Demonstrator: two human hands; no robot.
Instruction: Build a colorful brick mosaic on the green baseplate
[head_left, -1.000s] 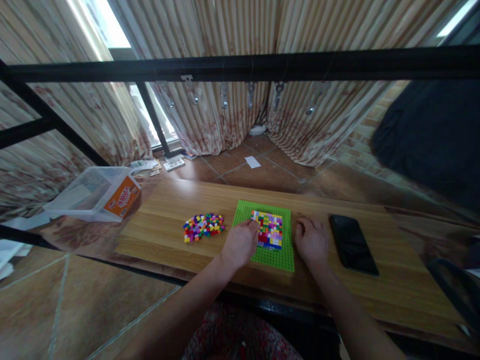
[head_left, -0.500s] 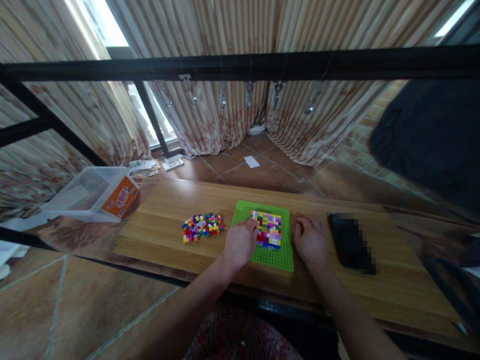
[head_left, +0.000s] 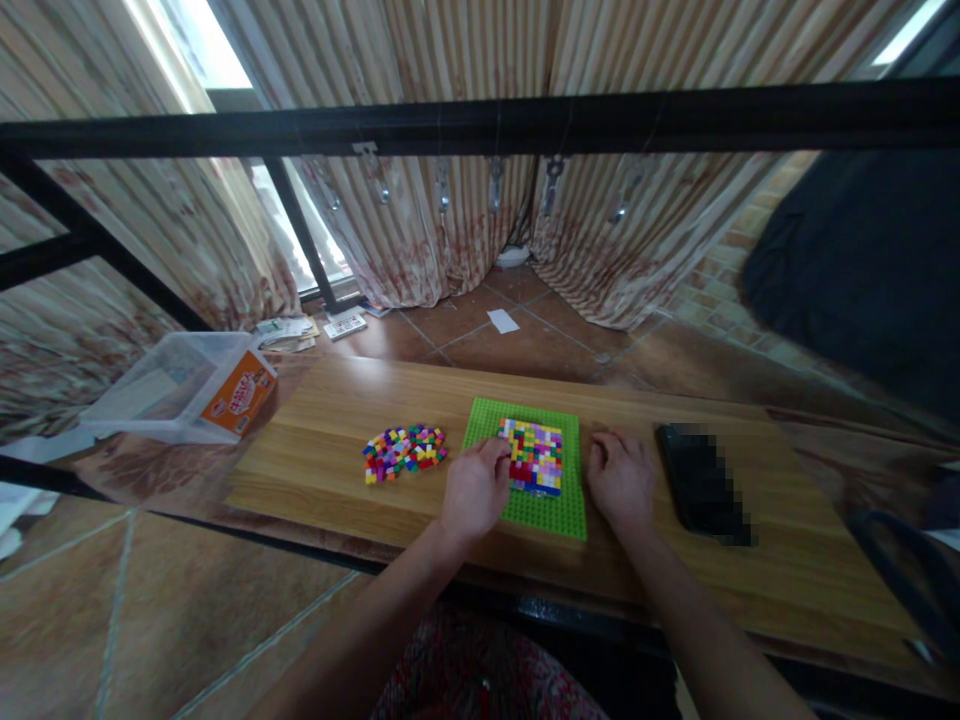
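On the wood-grained tabletop point(head_left: 322, 430), a squarish green plastic baseplate point(head_left: 555, 518) is being partly covered by the left hand point(head_left: 474, 485).
Palm-down, it is being held at the left edge of a multicoloured plastic-brick mosaic point(head_left: 544, 450), thumb and forefinger close; whether anything is being pinched cannot be told. With fingers loosely curled, the right hand point(head_left: 621, 478) is being rested beside the baseplate, whose far edge is being aligned nearly with the tabletop's long axis.

bare forearms point(head_left: 379, 602), busy red-and-grey patterned garment point(head_left: 487, 655) at the lap
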